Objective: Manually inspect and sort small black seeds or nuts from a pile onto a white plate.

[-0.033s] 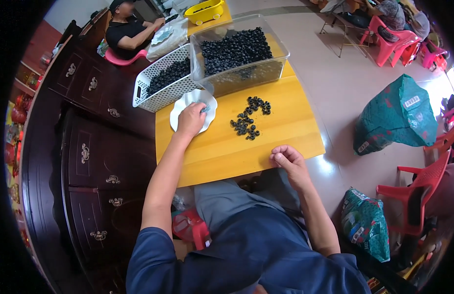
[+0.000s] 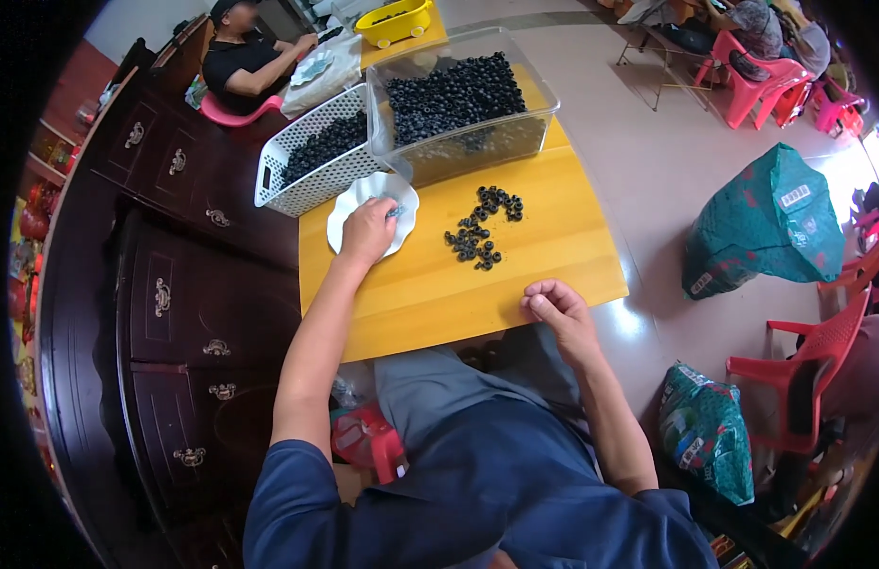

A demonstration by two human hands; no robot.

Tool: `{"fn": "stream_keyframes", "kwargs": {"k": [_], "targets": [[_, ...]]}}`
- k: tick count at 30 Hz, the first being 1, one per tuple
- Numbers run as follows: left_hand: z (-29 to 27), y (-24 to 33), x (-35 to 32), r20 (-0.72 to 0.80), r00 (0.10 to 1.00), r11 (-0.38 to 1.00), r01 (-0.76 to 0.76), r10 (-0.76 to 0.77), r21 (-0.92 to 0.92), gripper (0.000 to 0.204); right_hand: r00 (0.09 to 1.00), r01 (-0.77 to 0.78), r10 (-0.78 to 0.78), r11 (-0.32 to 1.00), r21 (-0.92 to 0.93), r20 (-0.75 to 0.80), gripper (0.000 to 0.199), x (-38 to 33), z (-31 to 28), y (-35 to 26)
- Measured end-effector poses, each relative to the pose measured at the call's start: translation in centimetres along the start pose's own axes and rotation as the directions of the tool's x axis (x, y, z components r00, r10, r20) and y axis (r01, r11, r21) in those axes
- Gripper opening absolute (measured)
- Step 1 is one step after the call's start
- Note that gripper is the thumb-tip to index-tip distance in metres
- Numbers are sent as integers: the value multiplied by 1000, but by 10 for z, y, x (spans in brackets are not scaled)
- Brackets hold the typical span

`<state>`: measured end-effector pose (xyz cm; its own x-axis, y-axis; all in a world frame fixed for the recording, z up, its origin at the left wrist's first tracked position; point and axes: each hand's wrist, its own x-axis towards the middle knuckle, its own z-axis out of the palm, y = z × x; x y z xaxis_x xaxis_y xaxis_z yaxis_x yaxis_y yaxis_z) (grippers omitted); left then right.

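Tiled floor (image 2: 605,123), yellow table (image 2: 553,228) bearing white dish (image 2: 404,226).

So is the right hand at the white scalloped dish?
No, the left hand is at the white scalloped dish; the right hand is by the tabletop edge.

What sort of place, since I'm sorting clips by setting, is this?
Perhaps a makeshift home or shop workroom: small black parts heaped in a clear bin, a dark wooden cabinet and a red chair.

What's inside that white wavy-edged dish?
In the white dish, some small blue-grey pieces show at the left hand. That hand covers much of the dish's middle, so whatever lies beneath it cannot be seen.
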<state>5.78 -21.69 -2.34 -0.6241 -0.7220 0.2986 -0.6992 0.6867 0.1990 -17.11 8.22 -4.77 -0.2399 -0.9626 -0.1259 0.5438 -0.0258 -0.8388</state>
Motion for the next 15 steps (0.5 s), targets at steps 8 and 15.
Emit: {"fn": "stream_keyframes", "kwargs": {"k": [8, 15], "targets": [[2, -7, -2, -40, 999, 999, -25, 24, -34, 10, 1000, 18, -19, 1000, -18, -9, 12, -1, -2, 4], [-8, -13, -3, -129, 992, 997, -21, 12, -69, 12, 999, -27, 28, 999, 21, -45, 11, 1, 0, 3]]}}
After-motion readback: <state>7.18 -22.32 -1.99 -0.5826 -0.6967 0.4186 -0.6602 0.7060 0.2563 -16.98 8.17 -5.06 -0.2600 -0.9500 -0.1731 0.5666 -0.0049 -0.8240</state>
